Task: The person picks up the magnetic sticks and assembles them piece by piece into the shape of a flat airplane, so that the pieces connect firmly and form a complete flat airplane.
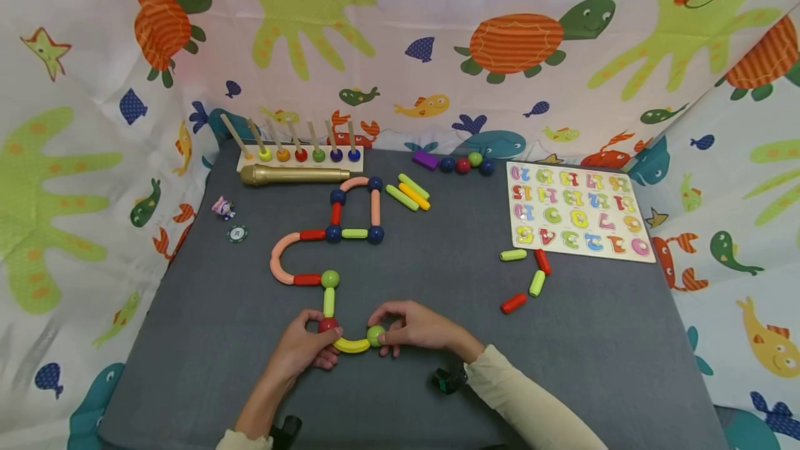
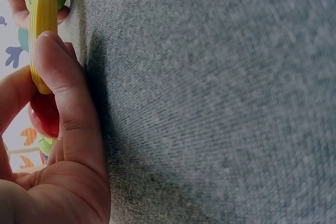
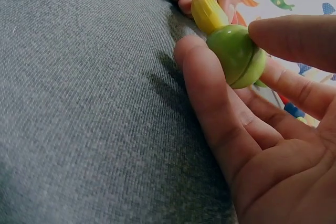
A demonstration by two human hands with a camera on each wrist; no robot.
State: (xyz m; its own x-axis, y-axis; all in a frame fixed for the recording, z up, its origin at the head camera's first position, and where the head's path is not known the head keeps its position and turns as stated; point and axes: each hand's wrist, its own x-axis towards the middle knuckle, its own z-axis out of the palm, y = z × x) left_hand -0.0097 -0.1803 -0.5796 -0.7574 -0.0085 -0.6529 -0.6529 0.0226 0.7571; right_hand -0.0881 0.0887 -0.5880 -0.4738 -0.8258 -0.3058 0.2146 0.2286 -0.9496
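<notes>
My left hand (image 1: 303, 347) grips the red ball (image 1: 328, 326) at the near end of a chain of rods and balls, its thumb lying against the curved yellow rod (image 1: 352, 346). At that rod's other end sits a green ball (image 3: 236, 56), which my right hand (image 1: 415, 327) pinches between thumb and fingers. From the red ball a short light-green rod (image 1: 329, 303) runs up to another green ball (image 1: 330, 278). Beyond it the chain goes on through red rods and a pink curved rod (image 1: 281, 259) to a closed loop with dark blue balls (image 1: 334, 233).
Loose short rods (image 1: 514, 303) lie right of centre, below a number puzzle board (image 1: 581, 210). Longer green and yellow rods (image 1: 409, 193) lie beside the loop. At the back are a peg stand (image 1: 294, 155), a gold microphone (image 1: 294, 174), and several loose balls (image 1: 462, 165).
</notes>
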